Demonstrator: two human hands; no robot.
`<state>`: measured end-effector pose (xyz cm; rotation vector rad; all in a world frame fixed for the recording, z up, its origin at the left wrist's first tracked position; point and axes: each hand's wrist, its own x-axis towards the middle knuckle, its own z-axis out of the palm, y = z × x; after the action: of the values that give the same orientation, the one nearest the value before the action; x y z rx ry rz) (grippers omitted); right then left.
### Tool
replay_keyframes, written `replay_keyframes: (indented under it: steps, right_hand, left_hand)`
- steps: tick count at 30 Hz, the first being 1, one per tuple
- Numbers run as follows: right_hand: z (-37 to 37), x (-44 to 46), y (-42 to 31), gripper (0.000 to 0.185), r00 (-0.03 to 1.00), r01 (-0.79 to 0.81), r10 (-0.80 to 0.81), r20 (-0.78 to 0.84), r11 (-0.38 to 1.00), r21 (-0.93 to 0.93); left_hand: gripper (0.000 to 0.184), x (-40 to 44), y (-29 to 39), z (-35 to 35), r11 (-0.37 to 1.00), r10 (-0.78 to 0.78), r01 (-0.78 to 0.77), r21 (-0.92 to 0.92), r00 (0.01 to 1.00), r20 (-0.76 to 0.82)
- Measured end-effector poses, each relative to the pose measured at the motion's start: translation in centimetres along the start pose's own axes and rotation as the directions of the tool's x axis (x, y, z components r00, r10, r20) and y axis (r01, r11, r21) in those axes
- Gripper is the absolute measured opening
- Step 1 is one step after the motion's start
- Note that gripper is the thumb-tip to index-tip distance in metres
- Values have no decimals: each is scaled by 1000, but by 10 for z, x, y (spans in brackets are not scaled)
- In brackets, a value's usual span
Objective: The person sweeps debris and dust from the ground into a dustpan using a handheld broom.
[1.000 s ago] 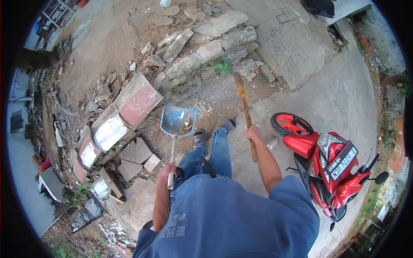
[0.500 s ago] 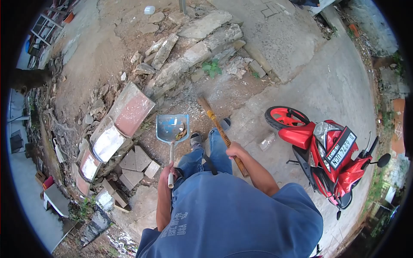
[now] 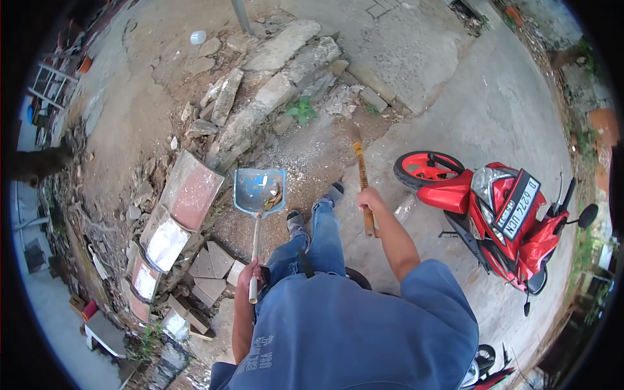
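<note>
My left hand [image 3: 249, 274] is wrapped round the pale handle of a blue dustpan [image 3: 250, 179]. The pan rests on the dirt ahead of my feet, with some dry leaves [image 3: 273, 197] inside it. In my closed right hand [image 3: 370, 199] is the wooden handle of a broom [image 3: 361, 162]. Its bristle end points away from me, over the boundary between dirt and concrete, and looks blurred. Whether the bristles touch the ground I cannot tell.
A red motorbike [image 3: 478, 201] stands close on the right. Broken concrete slabs [image 3: 273, 91] lie ahead around a small green plant [image 3: 301, 111]. Curved panels [image 3: 188, 188] and loose tiles [image 3: 212, 266] are at the left. A post [image 3: 241, 16] rises at the far side.
The broom has swung right and stands more upright in view, with my right hand farther forward. The dustpan stays nearly in place. My feet and the view have shifted slightly.
</note>
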<state>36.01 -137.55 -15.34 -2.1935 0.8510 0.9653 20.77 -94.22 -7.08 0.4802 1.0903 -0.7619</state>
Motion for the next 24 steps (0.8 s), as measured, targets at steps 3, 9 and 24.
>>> replay_keyframes:
  steps: [3,9,24]
  right_hand:
    - [19,-4,-9,9,993,-22,35,113,993,-115]
    - [21,-105,-12,11,962,109,-50,267,972,-210]
    - [-119,-47,70,24,945,-74,128,-301,980,185]
  left_hand:
    - [22,2,-1,1,997,52,-51,57,998,-17]
    - [23,13,0,8,1000,22,-21,19,998,-51]
    - [25,45,16,90,984,-123,128,121,991,-43]
